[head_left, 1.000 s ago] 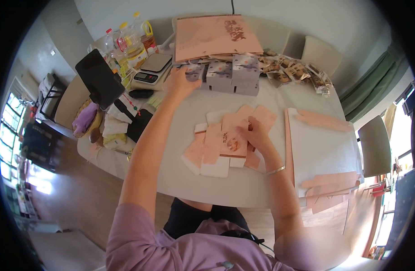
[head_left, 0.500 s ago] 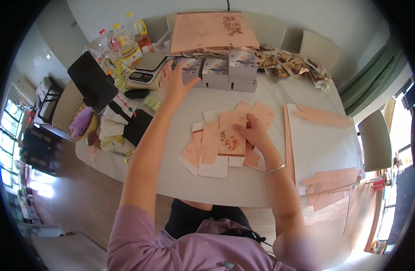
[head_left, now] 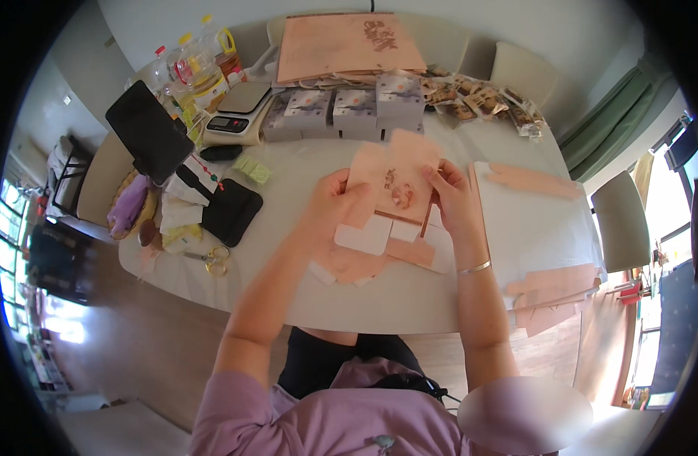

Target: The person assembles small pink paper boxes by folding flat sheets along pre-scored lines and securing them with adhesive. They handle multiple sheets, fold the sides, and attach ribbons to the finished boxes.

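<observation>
While the left hand (head_left: 332,199) has its grip clamped on the left side of a flat pink carton (head_left: 398,182), the right hand (head_left: 449,194), in the same head view, pinches the right edge with the thumb on top. The carton is between both hands over the middle of the white surface (head_left: 288,176), printed face up, with white flaps (head_left: 364,235) at its near end. Below it lie more cartons (head_left: 353,264), loosely spread. Beyond the hands stand grey boxes (head_left: 355,105), some stacked, with a large pink panel (head_left: 349,47) behind and snack packs (head_left: 471,95) to the right. Left of the boxes sits a scale (head_left: 242,99); scissors (head_left: 216,260) lie near the left forearm. White sheets (head_left: 535,228) lie right of the right hand.
</observation>
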The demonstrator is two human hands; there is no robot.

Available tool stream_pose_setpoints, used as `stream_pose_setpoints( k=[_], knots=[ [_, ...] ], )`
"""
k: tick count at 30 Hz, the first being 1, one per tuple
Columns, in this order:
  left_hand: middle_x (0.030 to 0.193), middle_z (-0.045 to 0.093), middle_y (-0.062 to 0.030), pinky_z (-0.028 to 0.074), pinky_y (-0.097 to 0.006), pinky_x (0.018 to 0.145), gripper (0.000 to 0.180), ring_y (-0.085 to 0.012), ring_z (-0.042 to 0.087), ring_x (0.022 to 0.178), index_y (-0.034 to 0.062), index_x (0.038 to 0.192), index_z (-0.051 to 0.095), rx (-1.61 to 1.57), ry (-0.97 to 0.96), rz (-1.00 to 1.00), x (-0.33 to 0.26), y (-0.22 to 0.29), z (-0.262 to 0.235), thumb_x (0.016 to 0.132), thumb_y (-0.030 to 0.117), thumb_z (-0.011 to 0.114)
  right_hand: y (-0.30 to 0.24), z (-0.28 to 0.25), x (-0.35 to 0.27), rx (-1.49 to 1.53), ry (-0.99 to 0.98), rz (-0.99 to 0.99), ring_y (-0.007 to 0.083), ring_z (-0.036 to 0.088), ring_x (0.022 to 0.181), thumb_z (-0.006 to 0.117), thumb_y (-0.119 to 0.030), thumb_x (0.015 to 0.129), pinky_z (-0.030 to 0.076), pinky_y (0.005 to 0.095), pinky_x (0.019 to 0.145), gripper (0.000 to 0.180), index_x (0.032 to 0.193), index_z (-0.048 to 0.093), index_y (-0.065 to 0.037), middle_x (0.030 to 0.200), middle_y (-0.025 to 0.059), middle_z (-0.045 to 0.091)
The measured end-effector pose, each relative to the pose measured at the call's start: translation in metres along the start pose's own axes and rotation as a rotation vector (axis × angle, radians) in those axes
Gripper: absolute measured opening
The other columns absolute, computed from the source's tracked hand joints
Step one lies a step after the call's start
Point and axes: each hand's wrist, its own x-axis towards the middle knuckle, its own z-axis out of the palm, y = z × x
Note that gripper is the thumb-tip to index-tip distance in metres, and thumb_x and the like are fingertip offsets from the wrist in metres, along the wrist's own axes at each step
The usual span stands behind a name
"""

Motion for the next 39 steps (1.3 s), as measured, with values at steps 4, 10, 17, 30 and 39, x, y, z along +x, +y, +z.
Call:
stream_pose_setpoints(
  k=[4, 10, 17, 30, 39],
  knots=[
    [0.103, 0.065, -0.0035, 0.053, -0.025, 0.074, 0.023, -0.0081, 0.063, 0.092, 0.0018, 0.121, 0.054, -0.255, 0.154, 0.155, 0.000, -0.018, 0.002, 0.100, 0.012, 0.054, -0.015, 0.010, -0.005, -0.039, -0.183, 0.042, 0.0095, 0.065, 0.072, 0.067, -0.005, 0.090, 0.053, 0.0237, 0.055, 0.032, 0.119, 0.056, 0.001, 0.090, 0.0053, 0.068],
    [0.126, 0.059, -0.0094, 0.055, -0.036, 0.091, 0.030, -0.0202, 0.062, 0.111, 0.0044, 0.129, 0.048, -0.506, 0.199, 0.131, -0.005, -0.015, 0.005, 0.103, 0.019, 0.050, 0.000, 0.045, -0.026, -0.142, -0.188, 0.048, 0.0112, 0.065, 0.086, 0.067, 0.006, 0.085, 0.055, 0.0247, 0.065, 0.056, 0.135, 0.044, -0.005, 0.109, 0.0063, 0.064],
    [0.143, 0.047, -0.0137, 0.049, -0.043, 0.102, 0.056, -0.0272, 0.053, 0.126, 0.0034, 0.144, 0.034, -0.611, -0.040, 0.078, -0.018, 0.004, 0.014, 0.106, 0.045, 0.031, 0.016, 0.053, -0.033, -0.055, -0.140, 0.010, 0.0057, 0.059, 0.085, 0.062, 0.006, 0.089, 0.047, 0.0202, 0.061, 0.056, 0.139, 0.041, -0.008, 0.112, 0.0004, 0.061],
    [0.141, 0.048, -0.0112, 0.048, -0.038, 0.102, 0.075, -0.0233, 0.053, 0.125, 0.0044, 0.147, 0.030, -0.533, -0.303, 0.141, -0.022, 0.002, 0.023, 0.099, 0.062, 0.032, 0.030, 0.049, -0.023, -0.413, -0.031, -0.284, 0.0086, 0.062, 0.078, 0.055, -0.002, 0.097, 0.053, 0.0235, 0.065, 0.041, 0.137, 0.045, -0.005, 0.109, 0.0021, 0.063],
    [0.140, 0.050, -0.0114, 0.043, -0.040, 0.106, 0.074, -0.0245, 0.050, 0.127, 0.0024, 0.146, 0.034, -0.445, -0.330, 0.032, -0.020, -0.017, 0.005, 0.093, 0.049, 0.057, 0.027, 0.042, -0.030, -0.813, -0.070, -0.489, 0.0233, 0.065, 0.062, 0.062, -0.016, 0.091, 0.050, 0.0311, 0.058, 0.046, 0.134, 0.051, -0.003, 0.082, 0.0164, 0.065]
  ],
)
